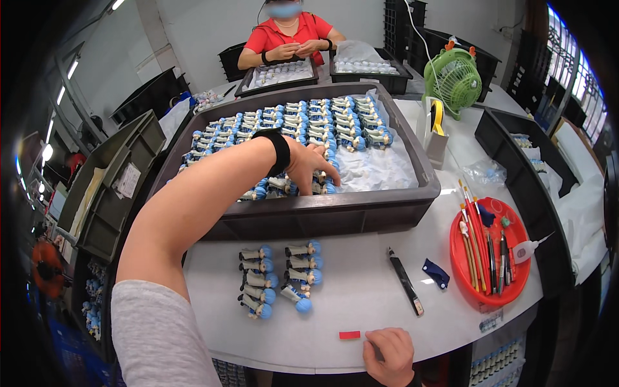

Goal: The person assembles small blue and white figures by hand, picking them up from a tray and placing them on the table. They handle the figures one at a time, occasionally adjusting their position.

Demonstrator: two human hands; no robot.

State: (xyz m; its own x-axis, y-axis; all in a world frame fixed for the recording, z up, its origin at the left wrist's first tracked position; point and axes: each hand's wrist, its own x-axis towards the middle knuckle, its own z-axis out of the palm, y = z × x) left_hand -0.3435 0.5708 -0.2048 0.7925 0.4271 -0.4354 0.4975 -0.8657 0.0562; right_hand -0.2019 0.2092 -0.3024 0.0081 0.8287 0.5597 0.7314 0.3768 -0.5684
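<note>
My left hand (pixel 311 169) reaches down into the grey-brown tray (pixel 316 216), thumb and fingers around a small blue-haired figurine (pixel 324 187) at its near side. The hand partly covers the figurines there. Packed rows of similar figurines (pixel 293 119) lie on white sheeting in the tray. In front of it, two short columns of figurines (pixel 259 280) lie on the white tabletop. My right hand (pixel 389 357) rests at the table's near edge, fingers curled in; whatever they may hold is hidden. Just left of it lies a small red strip (pixel 349 335).
A black pen-like tool (pixel 405 282) and a dark blue piece (pixel 436 273) lie right of the figurines. Beyond them is a red basin (pixel 461 274) with brushes and a bottle (pixel 530 248). A tape dispenser (pixel 436 138) and green fan (pixel 453 80) stand farther back. A co-worker (pixel 290 39) sits opposite.
</note>
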